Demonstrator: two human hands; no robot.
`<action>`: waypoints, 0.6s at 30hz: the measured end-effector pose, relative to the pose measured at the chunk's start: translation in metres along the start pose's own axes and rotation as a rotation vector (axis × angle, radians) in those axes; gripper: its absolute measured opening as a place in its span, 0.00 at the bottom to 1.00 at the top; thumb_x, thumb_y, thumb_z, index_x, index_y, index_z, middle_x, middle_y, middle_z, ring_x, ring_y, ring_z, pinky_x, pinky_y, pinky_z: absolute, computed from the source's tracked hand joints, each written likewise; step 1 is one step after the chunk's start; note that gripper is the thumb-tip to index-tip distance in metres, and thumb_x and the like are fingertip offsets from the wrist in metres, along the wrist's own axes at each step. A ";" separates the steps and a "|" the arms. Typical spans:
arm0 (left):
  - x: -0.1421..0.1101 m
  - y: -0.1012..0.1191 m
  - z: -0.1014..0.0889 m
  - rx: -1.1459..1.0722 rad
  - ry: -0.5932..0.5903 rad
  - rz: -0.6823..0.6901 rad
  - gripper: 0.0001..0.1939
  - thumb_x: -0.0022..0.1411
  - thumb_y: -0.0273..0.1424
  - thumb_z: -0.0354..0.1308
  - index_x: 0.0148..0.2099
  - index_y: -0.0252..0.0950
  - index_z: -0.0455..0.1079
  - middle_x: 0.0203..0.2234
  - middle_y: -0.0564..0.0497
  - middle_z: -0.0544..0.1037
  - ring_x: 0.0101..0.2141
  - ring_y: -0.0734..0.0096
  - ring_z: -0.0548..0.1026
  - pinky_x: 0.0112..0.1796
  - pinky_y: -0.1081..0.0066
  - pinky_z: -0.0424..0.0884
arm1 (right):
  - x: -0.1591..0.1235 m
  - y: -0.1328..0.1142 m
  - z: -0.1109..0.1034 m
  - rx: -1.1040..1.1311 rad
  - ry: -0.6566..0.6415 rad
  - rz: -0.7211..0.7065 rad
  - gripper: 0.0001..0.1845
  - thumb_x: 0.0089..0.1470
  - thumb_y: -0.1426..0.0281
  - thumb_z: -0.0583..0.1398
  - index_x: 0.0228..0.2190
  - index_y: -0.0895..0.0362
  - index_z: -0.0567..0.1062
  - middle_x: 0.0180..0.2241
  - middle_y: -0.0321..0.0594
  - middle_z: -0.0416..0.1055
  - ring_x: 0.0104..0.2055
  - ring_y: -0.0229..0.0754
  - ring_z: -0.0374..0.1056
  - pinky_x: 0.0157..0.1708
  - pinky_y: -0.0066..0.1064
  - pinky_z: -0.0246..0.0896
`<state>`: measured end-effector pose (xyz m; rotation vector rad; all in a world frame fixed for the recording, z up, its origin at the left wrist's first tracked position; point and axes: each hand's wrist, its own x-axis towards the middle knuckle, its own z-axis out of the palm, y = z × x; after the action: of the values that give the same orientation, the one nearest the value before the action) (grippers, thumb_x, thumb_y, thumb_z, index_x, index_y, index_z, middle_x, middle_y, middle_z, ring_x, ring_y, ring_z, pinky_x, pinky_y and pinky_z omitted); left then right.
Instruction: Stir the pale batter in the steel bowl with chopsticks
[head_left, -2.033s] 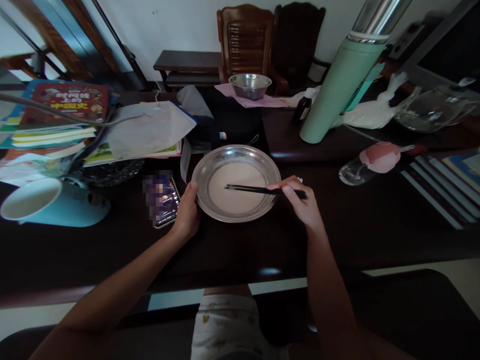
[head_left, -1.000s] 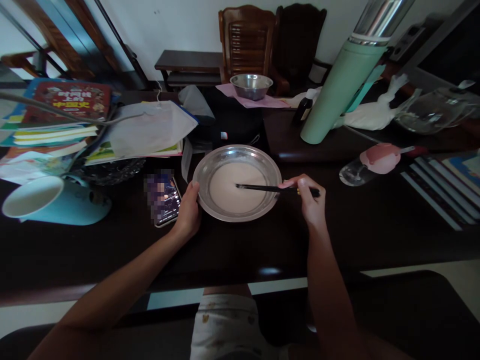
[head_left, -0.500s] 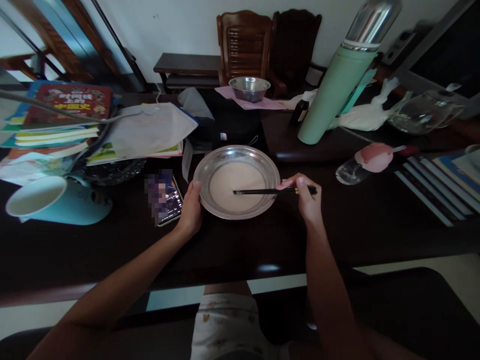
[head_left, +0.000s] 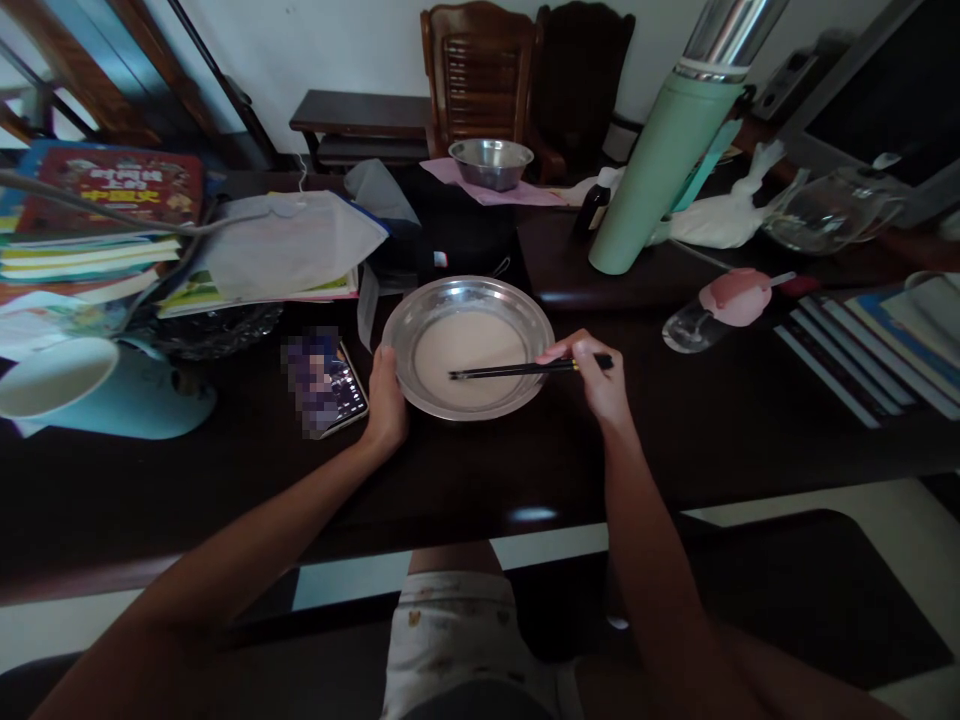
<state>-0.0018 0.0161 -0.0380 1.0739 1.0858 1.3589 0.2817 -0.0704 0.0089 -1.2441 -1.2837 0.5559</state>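
A wide, shallow steel basin (head_left: 405, 335) with pale, milky liquid (head_left: 480, 340) in its bottom rests on the dark table in front of me. My left hand (head_left: 386, 405) grips the basin's left rim, its fingers partly hidden behind the edge. From the right side, my right hand (head_left: 598, 378) pinches a pair of black chopsticks (head_left: 510, 370) held nearly level over the near part of the basin. Their tips are close together at the liquid, left of its middle. Just left of my left hand lies a phone (head_left: 349, 390) with its screen lit.
A light blue mug (head_left: 142, 390) and stacked books (head_left: 112, 190) are at the left. Behind the basin are a black bag (head_left: 465, 235) and a smaller steel bowl (head_left: 491, 165). A tall green thermos (head_left: 652, 170), a pink-topped bottle (head_left: 735, 298) and more books (head_left: 847, 350) stand right.
The chopstick tips have moved left through the liquid, and my right hand has shifted slightly left. My left hand stays at the rim. The whole view has shifted a little.
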 end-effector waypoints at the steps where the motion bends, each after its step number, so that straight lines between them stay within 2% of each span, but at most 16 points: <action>1: -0.001 0.001 0.002 0.019 0.031 0.034 0.20 0.76 0.49 0.61 0.56 0.41 0.81 0.59 0.44 0.85 0.69 0.50 0.75 0.69 0.57 0.70 | 0.000 -0.001 0.000 -0.027 -0.041 -0.016 0.33 0.66 0.33 0.59 0.29 0.45 0.87 0.31 0.41 0.85 0.42 0.52 0.81 0.50 0.52 0.77; 3: -0.002 0.003 0.004 0.049 0.044 0.064 0.18 0.77 0.47 0.61 0.55 0.40 0.81 0.57 0.44 0.85 0.68 0.49 0.76 0.70 0.55 0.69 | 0.001 -0.001 0.000 -0.078 -0.065 -0.058 0.32 0.66 0.33 0.60 0.30 0.43 0.88 0.33 0.39 0.85 0.46 0.53 0.81 0.53 0.53 0.76; 5: -0.004 0.006 0.004 0.077 0.036 0.071 0.17 0.78 0.44 0.60 0.56 0.40 0.81 0.57 0.45 0.85 0.68 0.49 0.75 0.71 0.53 0.67 | 0.001 0.000 -0.001 -0.091 -0.003 -0.077 0.31 0.68 0.35 0.60 0.31 0.44 0.87 0.34 0.38 0.86 0.46 0.52 0.80 0.54 0.52 0.76; 8: -0.005 0.009 0.002 0.120 0.021 0.085 0.13 0.77 0.38 0.61 0.56 0.38 0.80 0.58 0.45 0.85 0.69 0.49 0.74 0.73 0.53 0.65 | 0.000 0.003 -0.002 -0.018 0.140 -0.059 0.31 0.71 0.40 0.58 0.30 0.46 0.86 0.32 0.39 0.85 0.40 0.49 0.80 0.49 0.49 0.76; 10: -0.004 0.008 0.002 0.124 0.023 0.087 0.11 0.77 0.36 0.61 0.54 0.38 0.81 0.58 0.45 0.85 0.69 0.49 0.73 0.74 0.54 0.64 | 0.000 0.003 -0.001 0.018 0.141 -0.043 0.32 0.72 0.39 0.57 0.28 0.47 0.85 0.29 0.39 0.83 0.36 0.48 0.79 0.46 0.47 0.76; 13: -0.002 0.002 0.003 0.082 0.038 0.069 0.14 0.79 0.40 0.59 0.54 0.39 0.80 0.58 0.46 0.85 0.70 0.50 0.73 0.73 0.55 0.65 | 0.001 0.002 0.001 -0.032 -0.012 -0.049 0.33 0.68 0.35 0.58 0.28 0.46 0.85 0.30 0.40 0.83 0.39 0.50 0.79 0.48 0.50 0.77; 15: 0.000 -0.002 0.005 0.054 0.044 0.056 0.17 0.80 0.44 0.57 0.56 0.40 0.79 0.59 0.46 0.85 0.70 0.52 0.73 0.73 0.54 0.65 | 0.002 0.001 0.002 -0.086 -0.057 -0.077 0.32 0.66 0.35 0.60 0.28 0.44 0.86 0.32 0.39 0.84 0.43 0.51 0.78 0.52 0.51 0.76; 18: 0.001 -0.008 0.007 0.033 0.055 0.050 0.21 0.81 0.49 0.53 0.56 0.40 0.80 0.58 0.46 0.85 0.68 0.53 0.75 0.73 0.54 0.66 | 0.003 0.003 0.001 -0.078 0.084 -0.094 0.30 0.68 0.38 0.61 0.28 0.45 0.86 0.32 0.39 0.84 0.43 0.51 0.78 0.51 0.50 0.75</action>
<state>0.0066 0.0180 -0.0443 1.1004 1.1319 1.4221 0.2829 -0.0669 0.0066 -1.2519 -1.2957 0.3856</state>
